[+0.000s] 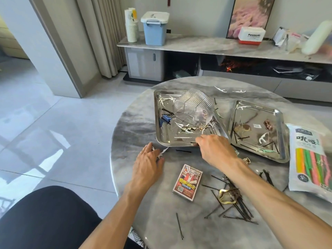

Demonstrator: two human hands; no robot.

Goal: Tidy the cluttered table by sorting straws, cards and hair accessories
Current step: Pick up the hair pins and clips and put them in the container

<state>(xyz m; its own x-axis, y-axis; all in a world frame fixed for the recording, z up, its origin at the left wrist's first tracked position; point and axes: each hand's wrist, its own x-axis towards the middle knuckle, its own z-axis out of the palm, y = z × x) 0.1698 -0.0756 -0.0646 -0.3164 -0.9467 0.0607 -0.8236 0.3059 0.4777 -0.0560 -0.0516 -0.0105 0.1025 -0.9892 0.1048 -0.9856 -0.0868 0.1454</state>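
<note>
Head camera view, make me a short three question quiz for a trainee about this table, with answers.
1. True or false: the ribbed clear plastic container lies tipped in the left steel tray.
2. Which hand grips that tray's near edge? A) left hand B) right hand C) neither
3. Fill in: the bag of coloured straws lies to the ___ of the right steel tray.

Key
1. True.
2. B: the right hand holds the near rim, while the left hand rests on small white pieces on the grey marble table.
3. Right. The boxed pack of cards lies nearer the person.
</note>
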